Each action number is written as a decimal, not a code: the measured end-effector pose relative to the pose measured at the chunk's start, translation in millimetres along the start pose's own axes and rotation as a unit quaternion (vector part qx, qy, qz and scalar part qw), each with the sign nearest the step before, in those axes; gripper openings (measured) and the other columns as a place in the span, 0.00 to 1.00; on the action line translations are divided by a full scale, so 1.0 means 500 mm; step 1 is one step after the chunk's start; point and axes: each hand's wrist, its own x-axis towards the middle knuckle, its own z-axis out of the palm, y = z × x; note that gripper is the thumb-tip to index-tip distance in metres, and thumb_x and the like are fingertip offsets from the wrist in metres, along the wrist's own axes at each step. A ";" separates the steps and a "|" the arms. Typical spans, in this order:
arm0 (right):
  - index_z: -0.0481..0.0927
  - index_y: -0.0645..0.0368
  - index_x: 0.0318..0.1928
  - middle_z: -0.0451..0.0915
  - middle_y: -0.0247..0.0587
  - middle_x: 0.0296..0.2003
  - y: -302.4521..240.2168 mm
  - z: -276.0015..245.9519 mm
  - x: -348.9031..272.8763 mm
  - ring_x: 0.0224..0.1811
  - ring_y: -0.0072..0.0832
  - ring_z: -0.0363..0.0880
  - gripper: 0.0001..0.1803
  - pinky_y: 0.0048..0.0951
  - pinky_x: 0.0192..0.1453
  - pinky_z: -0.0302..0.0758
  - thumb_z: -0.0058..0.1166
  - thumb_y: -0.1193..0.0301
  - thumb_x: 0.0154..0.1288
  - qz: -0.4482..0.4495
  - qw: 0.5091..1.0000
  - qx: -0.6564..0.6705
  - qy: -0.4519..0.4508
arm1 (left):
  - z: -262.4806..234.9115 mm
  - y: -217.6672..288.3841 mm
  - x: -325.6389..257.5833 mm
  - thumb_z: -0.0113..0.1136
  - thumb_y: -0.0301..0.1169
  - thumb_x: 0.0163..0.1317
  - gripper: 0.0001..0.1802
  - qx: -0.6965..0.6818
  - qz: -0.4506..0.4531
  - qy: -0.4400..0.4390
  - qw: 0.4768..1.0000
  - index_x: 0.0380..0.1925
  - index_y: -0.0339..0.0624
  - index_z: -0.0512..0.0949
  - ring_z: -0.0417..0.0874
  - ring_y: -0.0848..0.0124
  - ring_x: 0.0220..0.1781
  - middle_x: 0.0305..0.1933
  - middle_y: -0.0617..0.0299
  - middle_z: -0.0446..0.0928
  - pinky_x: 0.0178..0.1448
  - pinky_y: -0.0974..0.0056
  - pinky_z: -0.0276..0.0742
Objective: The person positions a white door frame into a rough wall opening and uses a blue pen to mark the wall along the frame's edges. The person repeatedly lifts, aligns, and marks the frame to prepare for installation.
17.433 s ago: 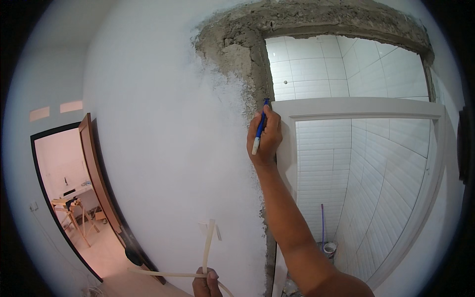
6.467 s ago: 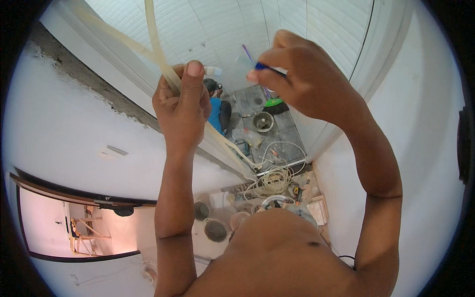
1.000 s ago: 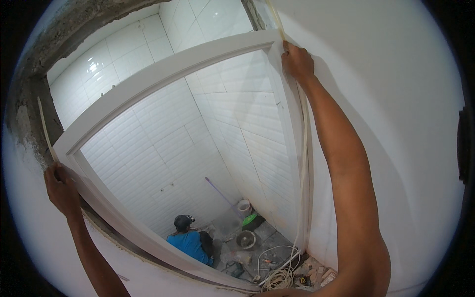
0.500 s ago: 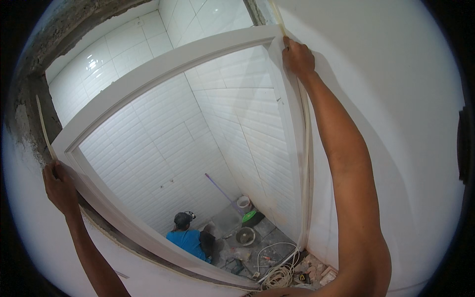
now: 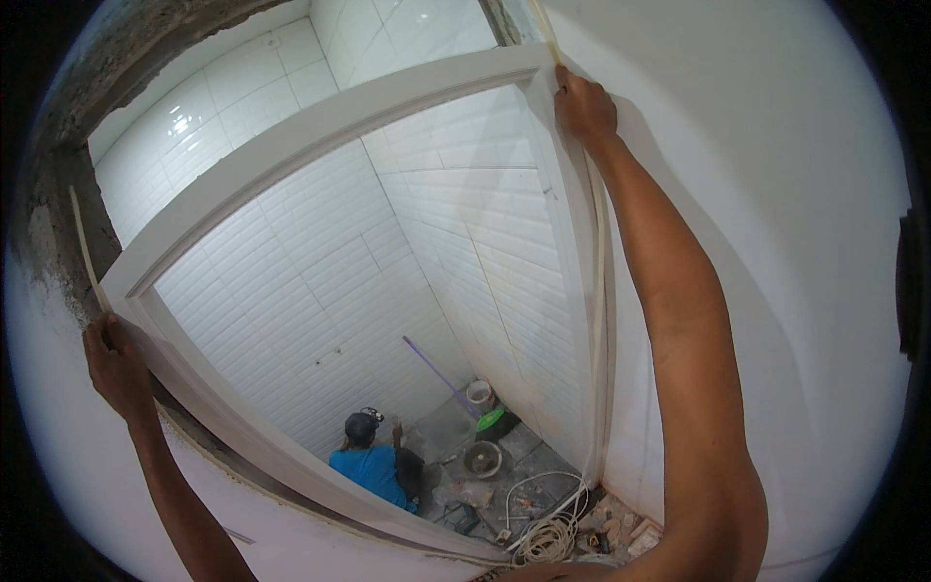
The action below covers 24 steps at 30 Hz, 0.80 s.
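A white door frame stands upright in a rough wall opening. My left hand is closed round the frame's left edge near its upper corner, where a thin cream strip rises above my fingers. At the upper right corner, my right hand is closed on the frame's outer edge, with the arm stretched up along the wall. Another pale strip sticks up above that hand, and a long one runs down beside the right jamb. The fingertips of both hands are partly hidden.
Beyond the frame, a person in a blue shirt crouches on the tiled floor. Near them are a round basin, a white bucket and a green broom. Coiled cable and rubble lie at the frame's foot.
The crouching person has shifted slightly right and lifted a hand. My two hands keep their grip almost unmoved.
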 end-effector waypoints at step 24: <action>0.68 0.48 0.68 0.83 0.59 0.40 0.003 0.009 0.014 0.44 0.53 0.82 0.29 0.53 0.51 0.76 0.41 0.67 0.65 0.004 1.000 -0.025 0.000 | 0.008 0.029 -0.016 0.51 0.29 0.70 0.07 -0.043 -0.037 0.013 0.998 0.42 0.39 0.76 0.81 0.50 0.44 0.42 0.52 0.77 0.46 0.52 0.78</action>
